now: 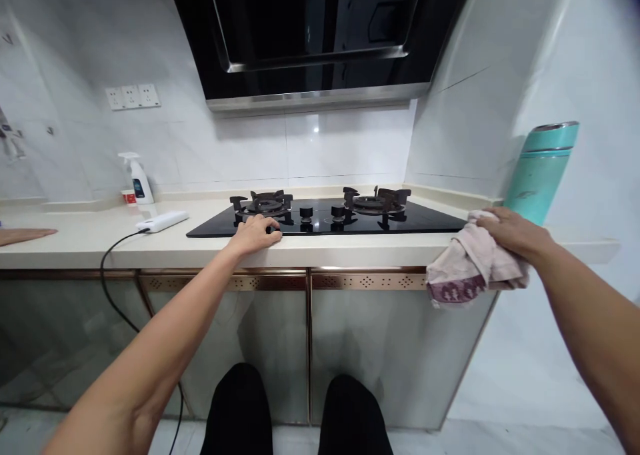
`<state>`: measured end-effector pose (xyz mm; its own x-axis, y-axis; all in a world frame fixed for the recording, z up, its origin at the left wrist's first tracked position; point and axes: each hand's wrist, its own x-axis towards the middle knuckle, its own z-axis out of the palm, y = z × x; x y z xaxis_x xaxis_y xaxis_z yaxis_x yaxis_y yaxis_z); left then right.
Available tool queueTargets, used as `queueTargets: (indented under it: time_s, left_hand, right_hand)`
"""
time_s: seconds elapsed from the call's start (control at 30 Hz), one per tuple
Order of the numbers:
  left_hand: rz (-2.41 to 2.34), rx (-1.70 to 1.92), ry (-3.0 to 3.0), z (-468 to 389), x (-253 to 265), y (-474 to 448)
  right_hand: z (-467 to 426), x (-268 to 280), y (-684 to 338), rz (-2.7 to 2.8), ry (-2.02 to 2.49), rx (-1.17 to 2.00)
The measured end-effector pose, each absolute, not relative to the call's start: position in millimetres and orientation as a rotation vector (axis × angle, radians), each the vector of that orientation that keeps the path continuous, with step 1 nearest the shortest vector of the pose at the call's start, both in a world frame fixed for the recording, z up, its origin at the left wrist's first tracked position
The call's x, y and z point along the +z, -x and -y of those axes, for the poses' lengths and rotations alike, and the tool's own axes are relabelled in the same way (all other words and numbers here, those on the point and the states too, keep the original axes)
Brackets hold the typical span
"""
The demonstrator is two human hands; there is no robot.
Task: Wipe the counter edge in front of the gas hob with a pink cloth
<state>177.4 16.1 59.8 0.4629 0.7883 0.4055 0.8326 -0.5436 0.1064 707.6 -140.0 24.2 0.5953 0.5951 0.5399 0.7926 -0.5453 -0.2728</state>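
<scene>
My left hand [255, 234] lies on the front left edge of a black glass gas cooktop [320, 225], fingers slightly curled and thumb apart from them, with nothing in its grasp. Close to it are the left burner [264, 205] and two black knobs, the nearer being the left knob [306, 212]. At the counter's right end my right hand [517, 232] is closed on a bunched pale pink cloth [465, 262]. The cloth hangs over the counter's front edge, its purple patterned band showing. Some of the right fingers are hidden in its folds.
A turquoise flask [543, 172] stands just behind my right hand. The right burner [375, 202] has a raised pan support. Further left are a white power bank [163, 221] with a black cable [107, 288] and a spray bottle [140, 182]. A range hood [320, 98] hangs above.
</scene>
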Motion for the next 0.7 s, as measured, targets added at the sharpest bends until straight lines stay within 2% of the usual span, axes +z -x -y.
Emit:
queueTargets:
  time_s: [0.1,0.33,0.7]
  left_hand:
    - [1.443,-0.646,2.602,-14,59,-178]
    - [1.44,-0.719,2.594,-10,56,-177]
    - [1.385,-0.778,2.531,-10,51,-171]
  right_hand:
    - [143,28,-680,1.077,2.304,-0.302]
    - [139,31,-579,1.163,2.312,-0.421]
    - [83,43,-326,1.95,1.735,-0.474]
